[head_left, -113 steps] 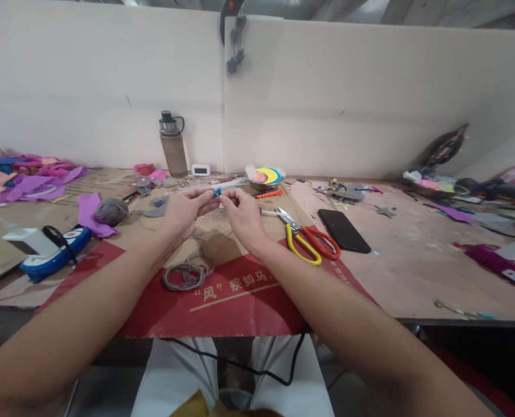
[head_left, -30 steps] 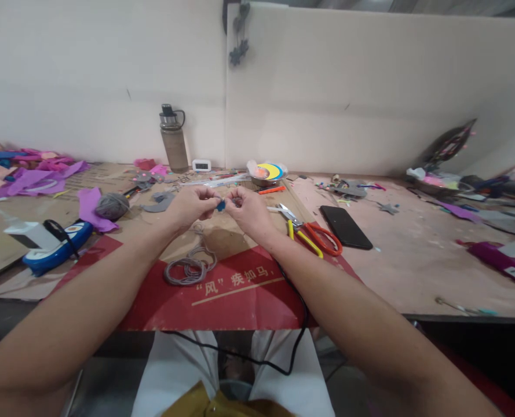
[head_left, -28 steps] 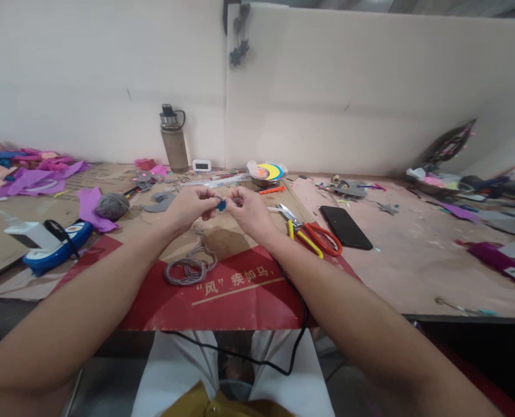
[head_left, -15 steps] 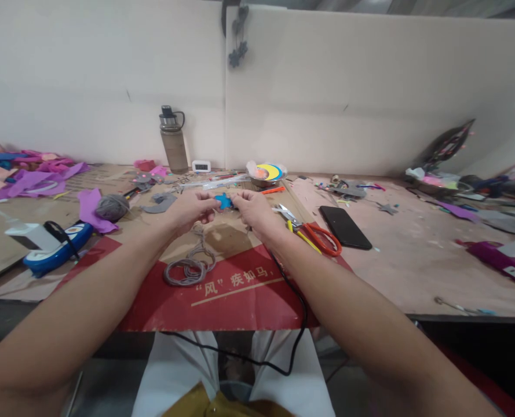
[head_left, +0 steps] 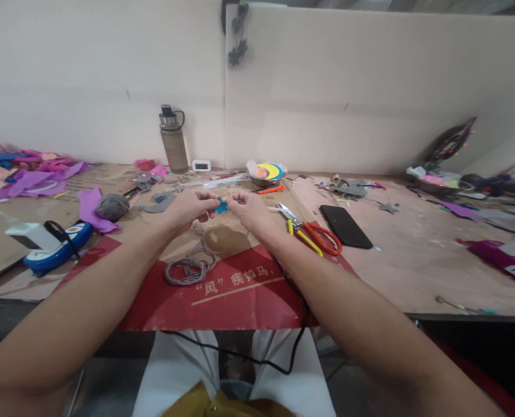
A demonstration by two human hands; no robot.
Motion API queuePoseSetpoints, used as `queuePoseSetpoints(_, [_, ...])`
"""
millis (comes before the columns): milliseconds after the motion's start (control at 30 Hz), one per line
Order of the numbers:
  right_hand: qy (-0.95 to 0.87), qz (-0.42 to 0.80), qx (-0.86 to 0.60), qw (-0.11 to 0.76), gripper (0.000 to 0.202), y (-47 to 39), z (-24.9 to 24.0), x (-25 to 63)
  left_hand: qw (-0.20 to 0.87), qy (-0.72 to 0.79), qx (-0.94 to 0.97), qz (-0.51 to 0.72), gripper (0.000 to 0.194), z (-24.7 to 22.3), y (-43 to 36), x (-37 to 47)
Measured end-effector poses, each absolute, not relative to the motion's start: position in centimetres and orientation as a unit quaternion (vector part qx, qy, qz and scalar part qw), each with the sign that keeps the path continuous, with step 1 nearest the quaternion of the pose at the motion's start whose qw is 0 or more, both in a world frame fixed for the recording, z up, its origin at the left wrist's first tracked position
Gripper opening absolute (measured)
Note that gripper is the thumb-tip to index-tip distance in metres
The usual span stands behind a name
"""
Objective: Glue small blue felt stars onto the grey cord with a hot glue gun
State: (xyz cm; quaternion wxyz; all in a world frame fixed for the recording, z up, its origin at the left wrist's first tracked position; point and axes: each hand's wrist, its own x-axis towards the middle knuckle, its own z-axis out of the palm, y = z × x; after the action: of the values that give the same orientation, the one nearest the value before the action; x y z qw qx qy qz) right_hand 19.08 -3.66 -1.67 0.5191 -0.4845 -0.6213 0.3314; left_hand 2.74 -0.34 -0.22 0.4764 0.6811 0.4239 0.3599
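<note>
A small blue piece (head_left: 221, 204) is held up between my hands above the cardboard. My left hand (head_left: 193, 209) pinches its left side between thumb and fingers. At its right edge, my right hand (head_left: 247, 211) has its fingertips pressed together, partly covering the piece. Below the hands, a loosely coiled grey cord (head_left: 185, 271) lies on the red printed board (head_left: 240, 301). Orange-handled scissors (head_left: 322, 238) and a yellow-handled tool (head_left: 308, 242) rest to the right of my right hand.
A black phone (head_left: 345, 226) lies right of the scissors. Grey yarn (head_left: 112, 207), purple felt and a blue power strip (head_left: 59, 252) are at left. Behind stand a bottle (head_left: 174, 142) and a bowl (head_left: 268, 172). A black cable hangs over the front edge.
My right hand has shifted slightly left, closer to my left hand. The blue piece has moved a little left and down, and appears turned.
</note>
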Motion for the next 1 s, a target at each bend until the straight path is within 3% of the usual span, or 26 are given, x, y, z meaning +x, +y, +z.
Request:
queuePoseSetpoints(500, [-0.651, 0.277, -0.493, 0.507, 0.009, -3.33, -2.23, 18.98, 0.458, 0.418, 0.701, 0.352, 0.014, -0.24, -0.31, 2.74])
queuePoseSetpoints(767, [-0.692, 0.171, -0.508, 0.484, 0.01, -3.75, -2.29, 19.01, 0.404, 0.414, 0.735, 0.354, 0.022, 0.51, -0.87, 2.66])
queuePoseSetpoints(1000, [-0.699, 0.155, -0.503, 0.484, 0.009, -3.75, -2.33, 18.98, 0.429, 0.394, 0.733, 0.351, 0.018, 0.05, -0.37, 2.45])
